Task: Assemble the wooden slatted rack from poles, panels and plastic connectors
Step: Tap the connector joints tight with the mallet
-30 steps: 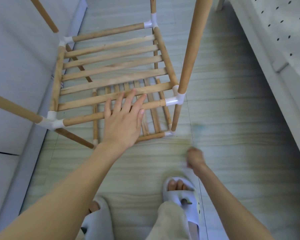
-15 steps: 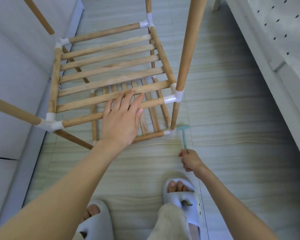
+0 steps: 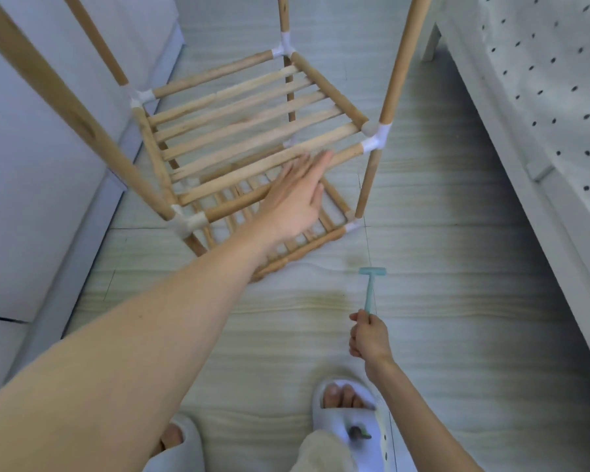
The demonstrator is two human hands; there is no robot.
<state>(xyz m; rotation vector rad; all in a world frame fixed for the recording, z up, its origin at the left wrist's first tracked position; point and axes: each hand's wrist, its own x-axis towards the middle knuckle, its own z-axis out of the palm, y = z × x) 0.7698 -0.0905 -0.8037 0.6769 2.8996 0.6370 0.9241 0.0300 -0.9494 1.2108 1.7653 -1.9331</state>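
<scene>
I see the wooden slatted rack standing on the pale plank floor, a white wall to its left and a white perforated panel to its right. Nearer me, the small teal plastic hammer sits right of the rack's front corner, with two white slippers below.

arms: both bare, no sleeves, no watch or rings visible | legs: light beige trousers | feet: pale lilac-white open-toe slides, perforated sides, small dark green charm on the right one, toes showing
</scene>
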